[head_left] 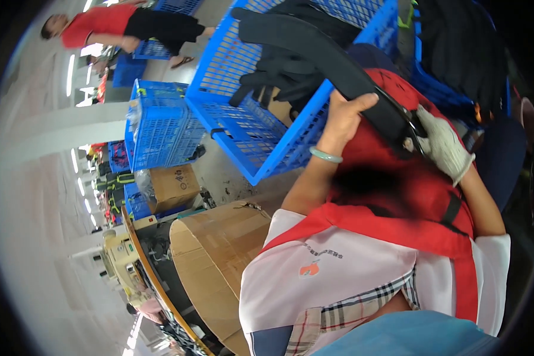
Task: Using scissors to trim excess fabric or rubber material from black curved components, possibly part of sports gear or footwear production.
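A long, curved black padded strap [311, 50], like a backpack shoulder strap, stretches from over the blue crate down to my lap. Its middle is gripped by my left hand [345, 118], the thumb on top and the fingers partly hidden beneath; a pale green bangle circles that wrist. In a white knit glove, my right hand [446, 142] is closed around the strap's near end, where a thin black edge or cord shows. Whether it also holds a small tool, I cannot tell. Below both hands lies my red apron [371, 151].
An open blue plastic crate [240, 142] with dark pieces [279, 74] stands beside my left hand. Another crate [418, 59] of black pieces is at upper right. Left are stacked blue crates [166, 130], a cardboard box [175, 185], curved cardboard [219, 237] and a sewing machine [121, 264]. A person [104, 26] is at upper left.
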Tool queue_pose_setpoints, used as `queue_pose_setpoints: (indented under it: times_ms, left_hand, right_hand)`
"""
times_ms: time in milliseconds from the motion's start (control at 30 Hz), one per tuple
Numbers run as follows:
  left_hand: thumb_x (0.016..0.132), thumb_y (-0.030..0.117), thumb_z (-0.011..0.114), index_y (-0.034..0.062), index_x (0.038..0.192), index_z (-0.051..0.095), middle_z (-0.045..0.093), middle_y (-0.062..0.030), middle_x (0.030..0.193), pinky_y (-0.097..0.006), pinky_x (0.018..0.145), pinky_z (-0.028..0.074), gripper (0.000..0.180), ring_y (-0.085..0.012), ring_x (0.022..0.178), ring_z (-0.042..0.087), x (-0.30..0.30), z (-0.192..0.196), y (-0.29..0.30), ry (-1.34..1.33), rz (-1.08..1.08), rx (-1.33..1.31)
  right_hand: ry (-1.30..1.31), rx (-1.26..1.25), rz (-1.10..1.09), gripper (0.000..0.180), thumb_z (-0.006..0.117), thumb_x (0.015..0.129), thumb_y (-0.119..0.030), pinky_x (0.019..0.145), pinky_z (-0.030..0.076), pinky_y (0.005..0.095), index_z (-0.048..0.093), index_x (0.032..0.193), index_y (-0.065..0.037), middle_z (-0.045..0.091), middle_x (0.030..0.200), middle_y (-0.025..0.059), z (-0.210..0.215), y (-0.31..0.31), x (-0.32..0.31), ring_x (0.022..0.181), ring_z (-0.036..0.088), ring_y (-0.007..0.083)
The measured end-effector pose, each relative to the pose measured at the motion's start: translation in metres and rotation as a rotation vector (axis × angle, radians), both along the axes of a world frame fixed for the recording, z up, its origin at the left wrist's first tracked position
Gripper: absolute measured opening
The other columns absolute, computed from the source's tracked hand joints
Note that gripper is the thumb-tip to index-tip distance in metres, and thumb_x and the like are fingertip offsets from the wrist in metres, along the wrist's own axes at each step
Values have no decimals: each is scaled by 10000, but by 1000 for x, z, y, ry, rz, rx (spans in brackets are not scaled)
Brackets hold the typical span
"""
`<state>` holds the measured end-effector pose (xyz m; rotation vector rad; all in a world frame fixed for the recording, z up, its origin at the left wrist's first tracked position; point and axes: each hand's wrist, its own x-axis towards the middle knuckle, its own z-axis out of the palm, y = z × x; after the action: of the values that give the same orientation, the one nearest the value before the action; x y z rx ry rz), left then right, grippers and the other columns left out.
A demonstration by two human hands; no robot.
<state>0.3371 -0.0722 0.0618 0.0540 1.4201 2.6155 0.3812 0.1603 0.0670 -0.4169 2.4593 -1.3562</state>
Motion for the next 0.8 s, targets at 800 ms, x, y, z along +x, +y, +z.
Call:
queue_pose_setpoints:
  times_ms: [800]
  left_hand:
    - [741,-55,727,27,988,592,635,-51,924,-291,789,516,294,-150,833,621,-4,1,1,-4,-31,36]
  right_hand:
    - [277,29,108,227,597,902,-186,610,491,305,530,964,22,674,746,106,9,-5,-1,709,673,225]
